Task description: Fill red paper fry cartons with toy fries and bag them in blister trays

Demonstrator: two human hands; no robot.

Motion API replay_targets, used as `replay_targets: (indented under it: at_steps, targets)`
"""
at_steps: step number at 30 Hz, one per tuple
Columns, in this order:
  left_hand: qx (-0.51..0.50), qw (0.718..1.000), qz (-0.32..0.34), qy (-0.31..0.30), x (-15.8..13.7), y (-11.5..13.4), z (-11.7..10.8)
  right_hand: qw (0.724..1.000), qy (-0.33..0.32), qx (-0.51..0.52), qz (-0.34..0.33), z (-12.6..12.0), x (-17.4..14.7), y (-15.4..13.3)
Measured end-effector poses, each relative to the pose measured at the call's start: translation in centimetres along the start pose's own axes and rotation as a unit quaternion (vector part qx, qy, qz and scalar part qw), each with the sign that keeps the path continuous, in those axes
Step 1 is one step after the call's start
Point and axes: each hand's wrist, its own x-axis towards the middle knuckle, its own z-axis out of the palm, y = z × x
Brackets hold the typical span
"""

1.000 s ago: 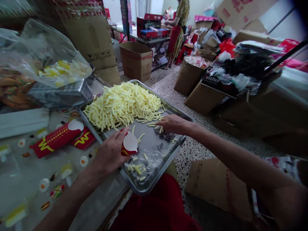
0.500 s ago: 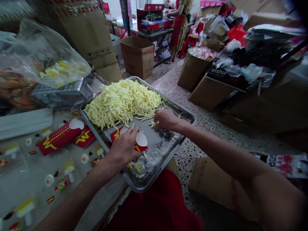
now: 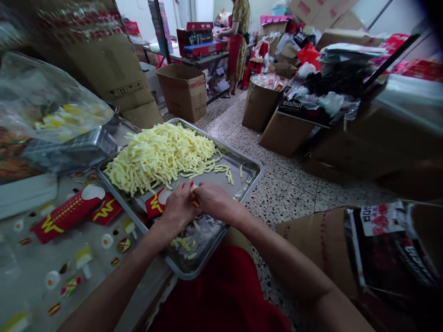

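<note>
A heap of pale yellow fries (image 3: 162, 154) fills the far left of a metal tray (image 3: 258, 173). My left hand (image 3: 180, 205) is closed around a red fry carton (image 3: 195, 203), which is mostly covered by my fingers. Against it, at the carton's mouth, my right hand (image 3: 212, 200) is pinched shut; a pale bit shows at its fingertips, seemingly fries. Beside my left hand, a second red carton (image 3: 154, 205) with a yellow zigzag lies in the tray. Loose fries (image 3: 224, 170) trail off the heap, and broken bits (image 3: 185, 243) lie at the near corner.
More red cartons (image 3: 69, 212) lie on the patterned table cover (image 3: 31, 272) to the left. A clear bag (image 3: 65, 103) sits behind them. Cardboard boxes (image 3: 182, 92) stand on the speckled floor, several at right. A person (image 3: 238, 41) stands by a red machine (image 3: 200, 39) at the back.
My right hand has moved left from the edge of the heap to the carton in my left hand. The view has turned slightly right.
</note>
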Motion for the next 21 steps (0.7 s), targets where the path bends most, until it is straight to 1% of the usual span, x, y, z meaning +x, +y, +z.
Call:
replay_targets:
  at_steps: [2,4,6,7,9,10,11,12,14,16,17,19,21]
  targets:
    - [-0.049,0.999,0.013,0.021,-0.2,-0.8,0.2,0.999,0.011,0.031,0.008,0.4,0.1,-0.3]
    - [-0.093,0.994,0.044,0.044,-0.3,-1.3,0.4,0.995,0.032,0.089,0.030,1.1,0.3,-0.5]
    - [-0.126,0.987,0.074,0.065,-0.3,-1.7,0.4,0.982,0.072,0.168,0.038,1.8,0.3,-0.4]
    - [-0.139,0.984,0.082,0.070,-0.2,-1.8,0.3,0.972,0.094,0.213,0.029,2.0,0.2,-0.1]
    - [-0.156,0.983,0.078,0.065,0.0,-2.0,0.0,0.947,0.121,0.297,-0.003,1.6,-0.4,1.5]
    - [-0.160,0.983,0.069,0.059,0.1,-2.0,-0.2,0.939,0.123,0.320,-0.024,1.0,-0.7,2.8]
    - [-0.163,0.984,0.059,0.052,0.2,-2.1,-0.4,0.937,0.121,0.326,-0.040,0.1,-1.0,4.3]
    - [-0.164,0.984,0.050,0.045,0.3,-2.1,-0.5,0.944,0.116,0.304,-0.056,-0.9,-1.2,6.1]
    - [-0.168,0.984,0.043,0.034,0.5,-2.0,-0.8,0.967,0.137,0.203,-0.067,-3.0,-1.2,9.6]
    - [-0.180,0.982,0.050,0.029,0.7,-1.8,-0.9,0.986,0.112,0.083,-0.087,-4.7,-0.5,12.6]
    - [-0.186,0.981,0.057,0.028,0.8,-1.8,-0.9,0.991,0.084,0.030,-0.100,-5.2,0.0,13.6]
    - [-0.191,0.979,0.067,0.030,0.9,-1.8,-1.0,0.991,0.021,-0.044,-0.128,-5.8,1.0,14.9]
    - [-0.186,0.980,0.067,0.032,0.8,-2.0,-1.2,0.988,-0.011,-0.069,-0.140,-6.0,1.8,15.3]
